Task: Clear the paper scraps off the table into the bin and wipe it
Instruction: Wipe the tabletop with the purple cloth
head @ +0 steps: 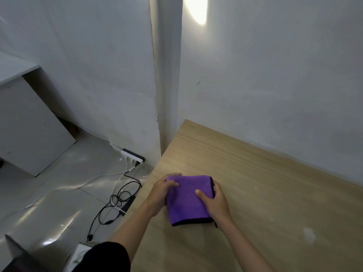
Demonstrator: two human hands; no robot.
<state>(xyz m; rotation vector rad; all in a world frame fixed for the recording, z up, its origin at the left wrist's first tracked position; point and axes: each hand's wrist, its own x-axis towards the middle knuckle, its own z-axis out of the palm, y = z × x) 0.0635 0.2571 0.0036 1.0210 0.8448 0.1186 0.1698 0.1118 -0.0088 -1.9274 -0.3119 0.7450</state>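
Note:
A folded purple cloth (186, 201) with a black edge lies flat on the light wooden table (255, 183), near its left edge. My left hand (160, 190) grips the cloth's upper left corner. My right hand (215, 203) holds its right side, thumb on top and fingers around the black edge. No paper scraps show on the table. A faint pale smudge (309, 234) marks the wood to the right of my right arm. No bin can be made out for certain.
White walls close the table's far side, with a corner pillar (169, 75) at its left end. On the floor to the left lie a power strip (133, 157) and tangled cables (115, 201). A white cabinet (29, 124) stands far left. A whitish box (80, 254) sits below the table edge.

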